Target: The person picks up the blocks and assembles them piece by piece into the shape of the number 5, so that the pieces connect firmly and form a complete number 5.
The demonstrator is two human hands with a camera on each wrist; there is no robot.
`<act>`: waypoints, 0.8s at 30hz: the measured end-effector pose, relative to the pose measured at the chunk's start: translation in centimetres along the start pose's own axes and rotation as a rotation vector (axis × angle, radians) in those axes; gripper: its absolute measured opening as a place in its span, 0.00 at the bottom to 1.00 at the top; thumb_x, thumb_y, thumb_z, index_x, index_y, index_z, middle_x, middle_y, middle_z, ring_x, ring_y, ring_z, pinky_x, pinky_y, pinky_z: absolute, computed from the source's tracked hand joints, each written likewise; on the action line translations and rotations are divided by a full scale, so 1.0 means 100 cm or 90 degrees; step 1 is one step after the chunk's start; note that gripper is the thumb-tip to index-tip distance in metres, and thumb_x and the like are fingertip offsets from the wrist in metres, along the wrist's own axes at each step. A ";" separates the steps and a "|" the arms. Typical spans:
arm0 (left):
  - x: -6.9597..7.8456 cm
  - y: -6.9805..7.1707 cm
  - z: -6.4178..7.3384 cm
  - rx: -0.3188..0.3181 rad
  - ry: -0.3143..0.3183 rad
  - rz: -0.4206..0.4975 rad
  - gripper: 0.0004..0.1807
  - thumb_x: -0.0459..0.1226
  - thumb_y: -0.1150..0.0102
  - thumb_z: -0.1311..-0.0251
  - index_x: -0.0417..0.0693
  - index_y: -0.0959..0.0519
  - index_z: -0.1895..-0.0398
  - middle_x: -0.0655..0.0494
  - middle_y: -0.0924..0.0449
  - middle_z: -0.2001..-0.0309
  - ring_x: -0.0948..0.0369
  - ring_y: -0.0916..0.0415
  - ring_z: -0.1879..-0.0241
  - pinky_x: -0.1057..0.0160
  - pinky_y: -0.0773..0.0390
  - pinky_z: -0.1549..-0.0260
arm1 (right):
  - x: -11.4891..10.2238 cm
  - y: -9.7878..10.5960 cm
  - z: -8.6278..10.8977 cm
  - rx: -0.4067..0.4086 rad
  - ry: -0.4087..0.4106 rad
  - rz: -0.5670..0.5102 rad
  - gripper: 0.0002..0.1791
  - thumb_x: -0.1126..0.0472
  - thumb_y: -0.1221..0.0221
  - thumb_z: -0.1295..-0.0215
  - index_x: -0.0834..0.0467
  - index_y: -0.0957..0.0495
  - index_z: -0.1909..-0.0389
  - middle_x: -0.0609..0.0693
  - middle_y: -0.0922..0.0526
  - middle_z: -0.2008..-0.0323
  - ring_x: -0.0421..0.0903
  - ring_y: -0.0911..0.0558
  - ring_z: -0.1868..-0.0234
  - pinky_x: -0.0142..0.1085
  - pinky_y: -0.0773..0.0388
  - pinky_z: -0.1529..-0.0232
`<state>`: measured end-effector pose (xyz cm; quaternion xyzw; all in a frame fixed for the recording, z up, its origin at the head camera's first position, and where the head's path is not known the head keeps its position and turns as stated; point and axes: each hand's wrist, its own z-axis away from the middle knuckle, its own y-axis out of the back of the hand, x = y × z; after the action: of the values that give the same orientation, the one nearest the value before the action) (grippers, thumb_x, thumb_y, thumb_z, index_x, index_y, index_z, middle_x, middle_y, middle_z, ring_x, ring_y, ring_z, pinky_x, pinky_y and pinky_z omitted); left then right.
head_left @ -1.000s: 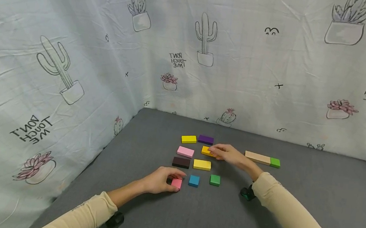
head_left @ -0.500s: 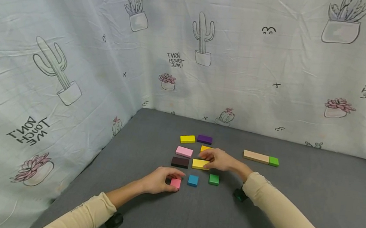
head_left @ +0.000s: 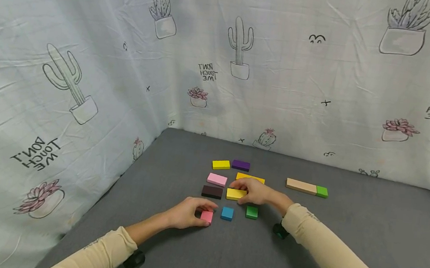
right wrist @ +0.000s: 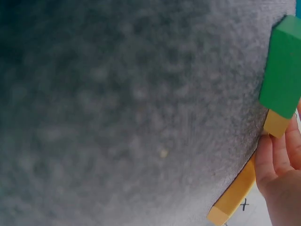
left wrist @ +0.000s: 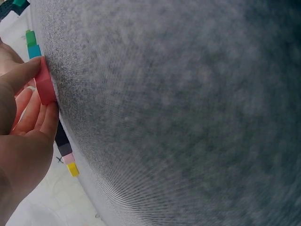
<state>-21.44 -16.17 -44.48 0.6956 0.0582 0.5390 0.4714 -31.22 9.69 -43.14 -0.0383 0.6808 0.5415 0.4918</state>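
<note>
My left hand point(head_left: 186, 212) pinches a small coral-pink block point(head_left: 207, 216) between thumb and fingers, as the coral block point(left wrist: 44, 82) also shows in the left wrist view. My right hand point(head_left: 258, 192) holds a yellow block point(head_left: 235, 194), thumb on its near side and fingers at its far side. Just behind that hand lies a long orange-yellow block point(head_left: 251, 178), partly covered by it. A blue block point(head_left: 227, 213) and a green block point(head_left: 251, 212) sit between the hands, in front of the yellow one. A dark brown block point(head_left: 212, 192) is to its left.
Farther back lie a light pink block point(head_left: 217, 179), another yellow block point(head_left: 221, 165) and a purple block point(head_left: 241, 165). At the right, a tan block point(head_left: 301, 186) meets a bright green block point(head_left: 321, 191) end to end. A printed curtain point(head_left: 286, 71) hangs behind the grey table point(head_left: 366, 239).
My right hand has moved from the orange-yellow block nearer and to the left, onto the yellow block, uncovering more of the orange-yellow one. The left hand stays on the coral-pink block.
</note>
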 end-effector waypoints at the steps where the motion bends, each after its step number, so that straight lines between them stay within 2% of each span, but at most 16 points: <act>1: 0.000 0.000 0.000 0.000 0.000 0.000 0.25 0.33 0.33 0.44 0.42 0.25 0.42 0.56 0.21 0.51 0.64 0.26 0.53 0.65 0.27 0.49 | -0.001 0.000 -0.001 0.000 0.003 0.012 0.24 0.68 0.35 0.42 0.64 0.26 0.43 0.52 0.22 0.52 0.48 0.25 0.54 0.45 0.28 0.48; 6: -0.001 0.000 0.000 -0.002 -0.005 0.003 0.25 0.34 0.33 0.44 0.42 0.25 0.42 0.56 0.21 0.51 0.64 0.26 0.53 0.65 0.27 0.48 | -0.004 -0.002 -0.003 0.001 0.010 0.065 0.24 0.67 0.35 0.41 0.65 0.26 0.43 0.54 0.22 0.51 0.49 0.25 0.52 0.46 0.29 0.45; 12: -0.001 0.000 -0.001 -0.002 -0.005 0.001 0.25 0.33 0.33 0.44 0.42 0.25 0.42 0.56 0.21 0.50 0.65 0.25 0.53 0.66 0.27 0.49 | -0.006 -0.004 -0.003 0.001 0.007 0.096 0.21 0.69 0.37 0.39 0.65 0.26 0.45 0.55 0.23 0.50 0.51 0.25 0.49 0.47 0.31 0.43; 17: -0.001 0.000 -0.002 -0.005 -0.003 -0.002 0.25 0.33 0.33 0.44 0.42 0.25 0.42 0.56 0.22 0.50 0.64 0.26 0.53 0.65 0.27 0.48 | -0.008 0.000 0.001 0.009 -0.018 0.076 0.20 0.69 0.39 0.37 0.62 0.27 0.44 0.55 0.24 0.48 0.52 0.27 0.46 0.49 0.33 0.41; 24: -0.001 0.000 -0.001 -0.004 0.003 -0.001 0.26 0.34 0.33 0.44 0.42 0.26 0.41 0.56 0.22 0.51 0.64 0.26 0.54 0.64 0.27 0.48 | -0.012 0.021 0.015 0.078 -0.032 0.024 0.24 0.71 0.40 0.38 0.65 0.31 0.41 0.64 0.27 0.44 0.59 0.28 0.43 0.53 0.33 0.42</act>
<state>-21.63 -16.20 -44.55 0.6927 0.0578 0.5406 0.4740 -30.95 11.15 -40.70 0.0181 0.7008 0.5089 0.4995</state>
